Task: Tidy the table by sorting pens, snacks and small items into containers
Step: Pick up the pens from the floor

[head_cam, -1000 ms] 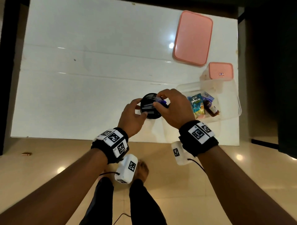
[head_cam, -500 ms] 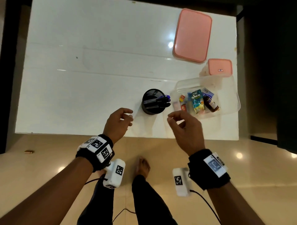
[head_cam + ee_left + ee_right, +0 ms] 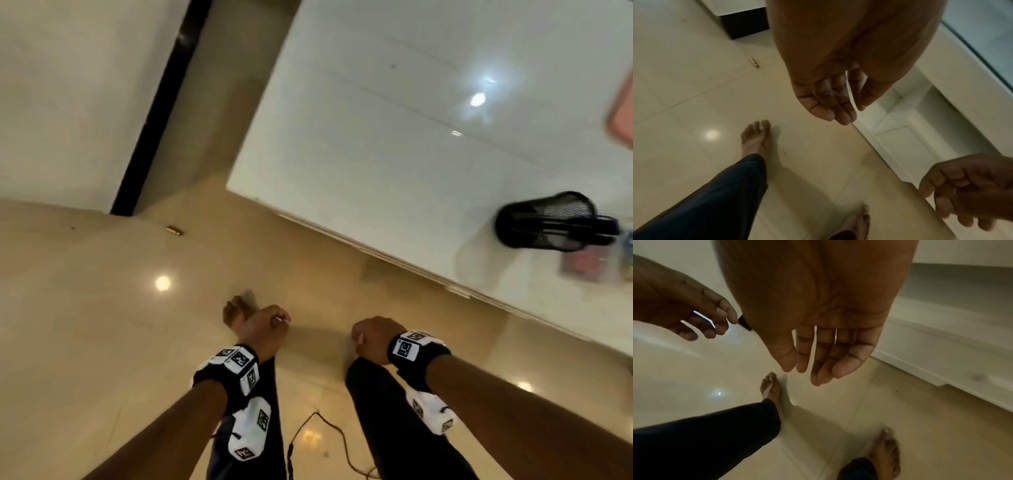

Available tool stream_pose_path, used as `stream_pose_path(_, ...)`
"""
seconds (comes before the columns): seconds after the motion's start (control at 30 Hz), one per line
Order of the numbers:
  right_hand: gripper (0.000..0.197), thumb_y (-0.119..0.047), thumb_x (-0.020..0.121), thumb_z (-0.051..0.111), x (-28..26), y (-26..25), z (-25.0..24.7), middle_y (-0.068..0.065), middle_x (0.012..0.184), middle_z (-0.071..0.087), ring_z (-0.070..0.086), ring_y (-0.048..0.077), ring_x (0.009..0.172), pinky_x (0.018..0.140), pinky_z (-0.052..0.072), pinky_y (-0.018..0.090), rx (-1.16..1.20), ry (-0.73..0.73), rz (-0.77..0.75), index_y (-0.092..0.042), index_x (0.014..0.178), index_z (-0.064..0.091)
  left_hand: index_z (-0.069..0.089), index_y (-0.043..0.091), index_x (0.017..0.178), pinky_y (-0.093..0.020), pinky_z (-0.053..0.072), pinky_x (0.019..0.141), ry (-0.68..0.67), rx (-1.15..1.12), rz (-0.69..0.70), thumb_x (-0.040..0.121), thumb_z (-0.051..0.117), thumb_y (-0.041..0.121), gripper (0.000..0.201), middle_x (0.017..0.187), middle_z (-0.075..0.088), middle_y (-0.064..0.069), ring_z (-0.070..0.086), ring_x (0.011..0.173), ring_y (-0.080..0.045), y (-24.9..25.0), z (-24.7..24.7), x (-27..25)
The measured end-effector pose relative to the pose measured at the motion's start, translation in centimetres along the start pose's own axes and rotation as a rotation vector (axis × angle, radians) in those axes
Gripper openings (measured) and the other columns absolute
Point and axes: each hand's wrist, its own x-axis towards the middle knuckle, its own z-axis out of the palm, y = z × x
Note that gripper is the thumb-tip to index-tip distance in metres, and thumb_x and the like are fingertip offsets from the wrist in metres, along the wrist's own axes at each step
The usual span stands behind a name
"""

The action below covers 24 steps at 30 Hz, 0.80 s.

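Writing that can be read is nowhere in these blurred views; the only markings are the black-and-white square codes on the wrist bands [image 3: 239,363] and on the white camera units hung below them, and no word or brand shows; a second ago the snack packets' labels were in sight, and now they are a coloured smear at the right edge of the head view. Counted: two hands, two bare feet, two dark trouser legs, one black mesh pen holder [image 3: 548,222], one corner of a pink lid [image 3: 621,120], one small brass-coloured thing [image 3: 174,231] lying on the floor tiles. The left hand [image 3: 265,327] hangs over the floor below the table edge, fingers loosely curled and gripping nothing, as the left wrist view shows the palm bare; the right hand [image 3: 371,339] hangs beside it, a little apart, fingers relaxed and nearly straight in the right wrist view, likewise with nothing in it. The pen holder stands on the white table [image 3: 376,120] near its front edge, dark pens [image 3: 596,224] leaning out of it to the right; just beside it is the clear container of snacks [image 3: 582,267], too blurred to count its contents. Half a second ago both hands hovered at the table edge close to the holder; they have since dropped clear of the table, and the head camera has swung left and down, so the table now sits slanted in the upper right.
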Motion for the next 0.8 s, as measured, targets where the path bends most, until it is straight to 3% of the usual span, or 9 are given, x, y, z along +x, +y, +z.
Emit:
stream_pose_path(0.07, 0.017, -0.039, 0.087, 0.059, 3.5, -4.2, -0.6, -0.003, 0.110, 0.066, 0.062, 0.023, 0.104, 0.083, 0.045, 0.028, -0.026, -0.002, -0.013, -0.032, 0.102, 0.065, 0.057, 0.023, 0.074, -0.035, 0.045, 0.092, -0.001, -0.006, -0.007, 0.088, 0.053, 0.010, 0.019, 0.088, 0.065, -0.003, 0.061, 0.097, -0.029, -3.6, -2.3, 0.8)
stream_pose_path(0.17, 0.006, -0.034, 0.089, 0.062, 9.3, -11.2, -2.4, -0.004, 0.098, 0.066, 0.064, 0.021, 0.095, 0.083, 0.048, 0.029, 0.073, 0.088, -0.008, -0.031, 0.093, 0.066, 0.061, 0.017, 0.086, -0.032, 0.048, 0.082, -0.009, -0.033, -0.015, 0.088, 0.051, 0.008, 0.013, 0.096, 0.064, -0.012, 0.060, 0.096, -0.033, -8.4, -5.8, 2.8)
stream_pose_path(0.27, 0.008, -0.030, 0.089, 0.063, 15.7, -17.9, -4.0, 0.002, 0.100, 0.071, 0.066, 0.025, 0.095, 0.086, 0.053, 0.034, 0.205, 0.181, -0.007, -0.024, 0.091, 0.068, 0.064, 0.014, 0.104, -0.034, 0.048, 0.083, 0.029, -0.049, -0.044, 0.087, 0.051, 0.024, 0.023, 0.107, 0.068, -0.012, 0.062, 0.102, -0.031, -13.1, -9.0, 5.7)
stream_pose_path(0.33, 0.006, -0.028, 0.088, 0.063, 19.8, -22.4, -4.8, 0.005, 0.097, 0.072, 0.067, 0.028, 0.094, 0.087, 0.055, 0.039, 0.274, 0.229, -0.037, -0.025, 0.085, 0.067, 0.063, 0.018, 0.102, -0.032, 0.047, 0.076, 0.052, -0.057, -0.061, 0.088, 0.048, 0.029, 0.022, 0.102, 0.069, -0.010, 0.064, 0.096, -0.031, -15.8, -10.9, 8.0)
stream_pose_path(0.4, 0.009, -0.027, 0.088, 0.063, 24.0, -26.8, -5.3, 0.004, 0.090, 0.072, 0.068, 0.029, 0.093, 0.088, 0.055, 0.042, 0.295, 0.246, -0.095, -0.026, 0.079, 0.064, 0.062, 0.021, 0.097, -0.028, 0.045, 0.071, 0.076, -0.067, -0.096, 0.091, 0.049, 0.024, 0.015, 0.096, 0.070, -0.007, 0.064, 0.091, -0.029, -18.4, -12.2, 10.8)
stream_pose_path(0.5, 0.007, -0.024, 0.087, 0.064, 30.5, -32.5, -6.0, 0.002, 0.099, 0.070, 0.066, 0.027, 0.099, 0.091, 0.053, 0.035, 0.206, 0.250, -0.190, -0.026, 0.093, 0.067, 0.062, 0.020, 0.111, -0.028, 0.046, 0.078, 0.141, -0.085, -0.135, 0.091, 0.051, 0.020, 0.023, 0.106, 0.067, -0.005, 0.063, 0.099, -0.026, -21.7, -13.3, 15.6)
stream_pose_path(0.57, 0.024, -0.025, 0.087, 0.063, 35.2, -35.3, -6.3, 0.002, 0.113, 0.067, 0.063, 0.024, 0.105, 0.090, 0.048, 0.028, 0.069, 0.274, -0.229, -0.027, 0.110, 0.065, 0.058, 0.019, 0.124, -0.032, 0.046, 0.089, 0.194, -0.084, -0.127, 0.092, 0.052, 0.023, 0.033, 0.120, 0.061, -0.008, 0.058, 0.111, -0.028, -23.8, -13.3, 19.3)
stream_pose_path(0.67, 0.047, -0.024, 0.088, 0.061, 41.7, -38.3, -6.7, 0.007, 0.130, 0.053, 0.058, 0.030, 0.113, 0.094, 0.045, 0.030, -0.120, 0.319, -0.312, -0.029, 0.134, 0.051, 0.048, 0.019, 0.138, -0.039, 0.041, 0.104, 0.261, -0.085, -0.129, 0.091, 0.055, 0.027, 0.048, 0.142, 0.045, -0.011, 0.046, 0.126, -0.033, -25.7, -12.7, 24.6)
stream_pose_path(0.8, 0.056, -0.020, 0.086, 0.061, 49.3, -40.4, -5.9, 0.009, 0.136, 0.040, 0.055, 0.034, 0.115, 0.091, 0.044, 0.030, -0.327, 0.336, -0.403, -0.030, 0.139, 0.044, 0.041, 0.019, 0.141, -0.043, 0.038, 0.106, 0.342, -0.054, -0.166, 0.088, 0.057, 0.030, 0.057, 0.150, 0.027, -0.009, 0.032, 0.133, -0.037, -27.0, -11.6, 30.0)
